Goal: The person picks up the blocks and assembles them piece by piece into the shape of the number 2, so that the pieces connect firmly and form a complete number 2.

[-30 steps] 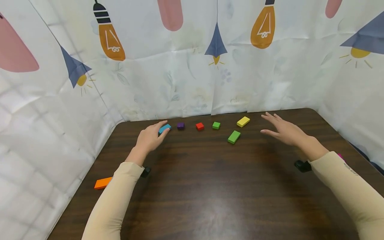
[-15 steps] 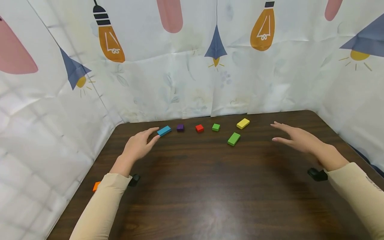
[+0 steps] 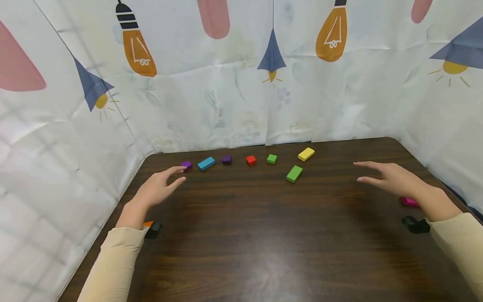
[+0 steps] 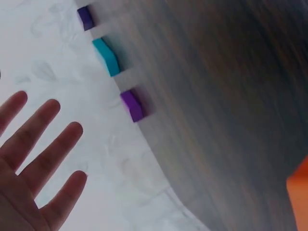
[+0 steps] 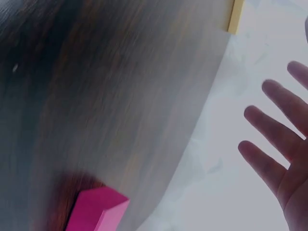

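Observation:
My left hand [image 3: 155,191] hovers over the table's left side, fingers extended and holding nothing. Just past its fingertips lie a purple block [image 3: 186,165] and a blue block [image 3: 206,163]; both also show in the left wrist view, the purple block [image 4: 132,105] nearer. An orange block [image 3: 148,224] is mostly hidden behind the left wrist. Over the right side my right hand [image 3: 396,179] hangs with fingers straight, nothing in it. A magenta block [image 3: 409,201] lies beneath its wrist, partly covered; in the right wrist view the magenta block [image 5: 98,209] is at the bottom.
Along the back of the dark wooden table [image 3: 264,235] lie a dark purple block [image 3: 227,160], a red block [image 3: 251,160], a small green block [image 3: 272,159] and a yellow block [image 3: 306,154]. A longer green block [image 3: 294,173] lies nearer. A printed curtain [image 3: 241,96] hangs behind.
Both hands have drawn apart and back toward me, left hand leftward, right hand rightward. The blue and purple blocks have come into view past the left hand. The blocks have not moved.

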Motion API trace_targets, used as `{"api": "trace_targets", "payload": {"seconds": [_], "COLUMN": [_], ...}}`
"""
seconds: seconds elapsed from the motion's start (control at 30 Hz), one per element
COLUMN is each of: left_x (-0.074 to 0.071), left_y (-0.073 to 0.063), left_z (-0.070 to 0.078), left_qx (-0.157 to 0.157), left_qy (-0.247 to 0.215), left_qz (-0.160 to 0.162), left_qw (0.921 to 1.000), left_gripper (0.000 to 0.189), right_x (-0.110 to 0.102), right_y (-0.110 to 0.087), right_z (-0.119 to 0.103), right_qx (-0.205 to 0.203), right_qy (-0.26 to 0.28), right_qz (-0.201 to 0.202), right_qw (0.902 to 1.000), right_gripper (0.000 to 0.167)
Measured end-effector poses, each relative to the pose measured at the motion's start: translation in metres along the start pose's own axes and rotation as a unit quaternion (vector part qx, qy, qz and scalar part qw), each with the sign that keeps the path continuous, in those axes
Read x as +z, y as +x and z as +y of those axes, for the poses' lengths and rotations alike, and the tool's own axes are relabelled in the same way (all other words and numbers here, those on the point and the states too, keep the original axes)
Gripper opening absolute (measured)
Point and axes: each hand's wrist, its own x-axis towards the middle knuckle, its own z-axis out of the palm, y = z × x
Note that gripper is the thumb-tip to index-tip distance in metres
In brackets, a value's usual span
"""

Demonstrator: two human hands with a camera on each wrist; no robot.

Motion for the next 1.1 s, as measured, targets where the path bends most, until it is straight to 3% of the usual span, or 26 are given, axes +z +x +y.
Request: {"api": "trace_targets", "payload": {"seconds": [0.23, 0.47, 0.8, 1.1], "left_x": [-0.014, -0.022, -0.028, -0.035], "left_y": [-0.012, -0.024, -0.039, -0.053], "left_z": [-0.013, -0.030, -0.056, -0.071], "left_qx": [0.017, 0.010, 0.008, -0.029], "left_qy": [-0.031, -0.073, -0.100, -0.123], "left_qz": [-0.002, -0.031, -0.060, -0.098], "left_qw": [0.9994, 0.9968, 0.9931, 0.9872], "left_gripper": [0.043, 0.038, 0.038, 0.043], "right_x": [-0.005, -0.010, -0.012, -0.010], "right_y": [-0.013, -0.023, -0.034, -0.046], "right_z": [0.011, 0.026, 0.054, 0.074], "right_qx": [0.004, 0.002, 0.053, 0.058], "right_qy": [0.006, 0.018, 0.074, 0.122], "right_qz": [-0.006, 0.011, -0.009, -0.023], "right_qw": [1.0000, 0.9998, 0.9958, 0.9906], "right_gripper": [0.050, 0.046, 0.053, 0.051]}}
